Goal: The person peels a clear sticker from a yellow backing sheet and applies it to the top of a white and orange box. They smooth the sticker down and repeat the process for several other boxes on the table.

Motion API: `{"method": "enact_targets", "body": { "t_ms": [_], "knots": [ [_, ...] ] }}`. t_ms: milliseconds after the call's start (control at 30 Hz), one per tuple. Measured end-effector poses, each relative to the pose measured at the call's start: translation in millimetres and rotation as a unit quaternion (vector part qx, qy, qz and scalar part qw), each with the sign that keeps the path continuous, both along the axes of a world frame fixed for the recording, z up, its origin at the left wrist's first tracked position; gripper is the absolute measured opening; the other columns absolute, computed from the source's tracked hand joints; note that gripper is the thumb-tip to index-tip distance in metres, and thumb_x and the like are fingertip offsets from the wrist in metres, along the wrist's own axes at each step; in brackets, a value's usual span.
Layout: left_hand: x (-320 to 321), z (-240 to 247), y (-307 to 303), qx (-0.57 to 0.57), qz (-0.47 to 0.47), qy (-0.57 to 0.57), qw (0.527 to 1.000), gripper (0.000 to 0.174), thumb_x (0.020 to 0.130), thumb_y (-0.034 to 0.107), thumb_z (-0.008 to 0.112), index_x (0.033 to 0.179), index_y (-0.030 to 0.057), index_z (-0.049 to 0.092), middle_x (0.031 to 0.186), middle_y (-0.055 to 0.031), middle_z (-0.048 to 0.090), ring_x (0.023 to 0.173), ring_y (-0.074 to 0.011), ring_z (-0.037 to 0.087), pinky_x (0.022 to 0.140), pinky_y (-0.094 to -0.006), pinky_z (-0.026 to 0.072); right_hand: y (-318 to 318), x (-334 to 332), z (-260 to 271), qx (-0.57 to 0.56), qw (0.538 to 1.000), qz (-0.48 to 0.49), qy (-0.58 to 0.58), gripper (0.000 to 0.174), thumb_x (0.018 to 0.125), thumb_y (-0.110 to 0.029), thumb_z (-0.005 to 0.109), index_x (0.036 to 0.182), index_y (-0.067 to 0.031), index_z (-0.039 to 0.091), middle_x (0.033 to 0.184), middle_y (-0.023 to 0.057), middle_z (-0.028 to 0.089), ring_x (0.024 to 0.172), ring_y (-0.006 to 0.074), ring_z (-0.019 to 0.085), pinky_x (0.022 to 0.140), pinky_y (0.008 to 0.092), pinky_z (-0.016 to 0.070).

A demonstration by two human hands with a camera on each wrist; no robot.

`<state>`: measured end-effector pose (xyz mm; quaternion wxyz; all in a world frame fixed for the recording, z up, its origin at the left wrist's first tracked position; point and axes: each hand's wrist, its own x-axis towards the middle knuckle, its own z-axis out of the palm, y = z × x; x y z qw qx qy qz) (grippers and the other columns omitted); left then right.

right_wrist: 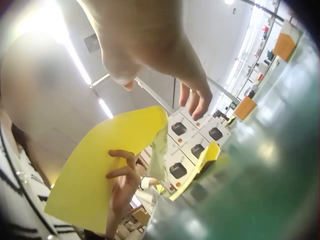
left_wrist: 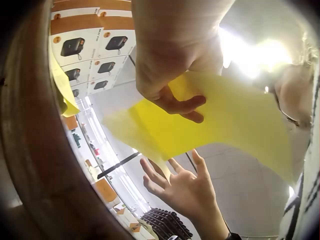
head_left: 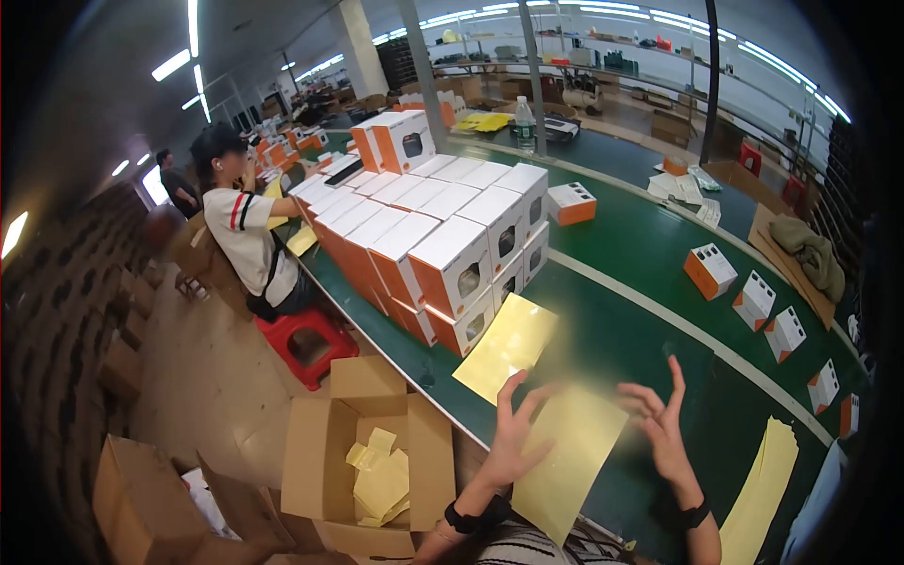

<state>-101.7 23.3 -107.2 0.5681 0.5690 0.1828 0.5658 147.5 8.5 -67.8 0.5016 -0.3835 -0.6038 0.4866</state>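
A thin, bent yellow sheet [head_left: 573, 452] is up off the table in front of the person. The left hand [head_left: 513, 441] holds it at its left side, with the thumb across it and fingers against it in the left wrist view. A pale translucent flap [right_wrist: 159, 152] shows along one edge in the right wrist view. Across the sheet, the right hand [head_left: 667, 443] is raised with its fingers spread, near the far right corner and gripping nothing. Another yellow sheet [head_left: 507, 347] lies on the green table just beyond the left hand.
Stacked white and orange boxes [head_left: 443, 226] fill the table's far left. Several single boxes [head_left: 753, 299] stand along the right. A yellow pile [head_left: 765, 490] lies near the right forearm. An open carton [head_left: 428, 452] with yellow scraps is at lower left. Another person [head_left: 247, 226] sits farther along.
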Motion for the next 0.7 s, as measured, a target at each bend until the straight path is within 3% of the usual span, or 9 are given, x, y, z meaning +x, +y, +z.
{"method": "enact_targets", "body": {
  "t_ms": [133, 233, 267, 333, 400, 433, 500, 533, 700],
  "knots": [
    [-2, -16, 2, -0.058, -0.041, -0.095, 0.993, 0.102, 0.086, -0.011, 0.056, 0.156, 0.0248, -0.010, 0.150, -0.0272, 0.028, 0.133, -0.0340, 0.047, 0.105, -0.0428, 0.0471, -4, 1, -22, -0.125, 0.979, 0.088, 0.137, 0.090, 0.100, -0.047, 0.052, 0.154, -0.0301, -0.018, 0.140, 0.0237, 0.048, 0.119, 0.0316, 0.059, 0.092, 0.0465, 0.0537],
    [-3, -21, 6, -0.082, -0.025, -0.112, 0.990, 0.101, 0.087, -0.011, 0.055, 0.156, 0.0253, -0.009, 0.150, -0.0261, 0.029, 0.132, -0.0330, 0.048, 0.104, -0.0417, 0.0479, 1, 8, -36, -0.200, 0.969, 0.070, 0.128, 0.086, 0.102, -0.043, 0.051, 0.154, -0.0299, -0.016, 0.139, 0.0240, 0.048, 0.117, 0.0323, 0.060, 0.093, 0.0467, 0.0541],
    [-4, -25, 9, -0.075, -0.020, -0.114, 0.990, 0.101, 0.087, -0.011, 0.055, 0.156, 0.0253, -0.009, 0.150, -0.0261, 0.029, 0.132, -0.0330, 0.048, 0.104, -0.0417, 0.0479, 1, 11, -43, -0.192, 0.971, 0.075, 0.122, 0.081, 0.104, -0.034, 0.049, 0.154, -0.0296, -0.015, 0.137, 0.0240, 0.049, 0.115, 0.0328, 0.062, 0.091, 0.0457, 0.0549],
    [-6, -33, 14, -0.067, 0.019, -0.031, 0.997, 0.100, 0.087, -0.011, 0.054, 0.156, 0.0252, -0.008, 0.149, -0.0255, 0.031, 0.131, -0.0316, 0.049, 0.103, -0.0405, 0.0488, 2, 15, -52, -0.173, 0.976, 0.088, 0.103, 0.080, 0.104, -0.030, 0.048, 0.153, -0.0293, -0.015, 0.136, 0.0241, 0.049, 0.113, 0.0326, 0.062, 0.090, 0.0453, 0.0552],
    [-5, -36, 12, -0.077, 0.010, -0.052, 0.996, 0.100, 0.087, -0.011, 0.054, 0.156, 0.0249, -0.007, 0.148, -0.0254, 0.031, 0.131, -0.0309, 0.050, 0.102, -0.0400, 0.0493, -3, 17, -59, -0.164, 0.977, 0.087, 0.104, 0.076, 0.104, -0.016, 0.046, 0.152, -0.0277, -0.011, 0.131, 0.0239, 0.051, 0.109, 0.0330, 0.064, 0.087, 0.0439, 0.0561],
    [-5, -35, 16, -0.084, -0.001, -0.071, 0.994, 0.099, 0.087, -0.011, 0.054, 0.156, 0.0247, -0.007, 0.147, -0.0253, 0.032, 0.130, -0.0302, 0.050, 0.102, -0.0395, 0.0498, -1, 16, -58, -0.160, 0.978, 0.089, 0.103, 0.076, 0.104, -0.016, 0.046, 0.152, -0.0277, -0.011, 0.131, 0.0239, 0.051, 0.109, 0.0330, 0.064, 0.087, 0.0439, 0.0561],
    [-5, -37, 17, -0.081, -0.002, -0.061, 0.995, 0.099, 0.087, -0.011, 0.054, 0.156, 0.0243, -0.007, 0.147, -0.0252, 0.033, 0.129, -0.0296, 0.051, 0.101, -0.0389, 0.0499, -4, 16, -57, -0.197, 0.969, 0.041, 0.146, 0.067, 0.102, -0.015, 0.047, 0.151, -0.0226, 0.002, 0.124, 0.0229, 0.054, 0.106, 0.0334, 0.064, 0.086, 0.0431, 0.0559],
    [-5, -38, 17, -0.080, -0.004, -0.051, 0.995, 0.099, 0.087, -0.012, 0.054, 0.157, 0.0239, -0.006, 0.146, -0.0251, 0.033, 0.128, -0.0289, 0.052, 0.101, -0.0383, 0.0500, -2, 19, -60, -0.199, 0.968, 0.040, 0.146, 0.067, 0.102, -0.015, 0.047, 0.151, -0.0226, 0.002, 0.124, 0.0229, 0.054, 0.106, 0.0334, 0.064, 0.086, 0.0431, 0.0559],
    [-11, -46, 21, -0.074, -0.001, -0.015, 0.997, 0.098, 0.087, -0.011, 0.054, 0.157, 0.0233, -0.005, 0.146, -0.0245, 0.034, 0.126, -0.0272, 0.053, 0.101, -0.0363, 0.0499, 3, 29, -68, -0.260, 0.918, 0.057, 0.294, 0.048, 0.101, -0.018, 0.047, 0.145, -0.0133, 0.027, 0.114, 0.0209, 0.058, 0.102, 0.0329, 0.064, 0.085, 0.0424, 0.0537]
  ]
}}
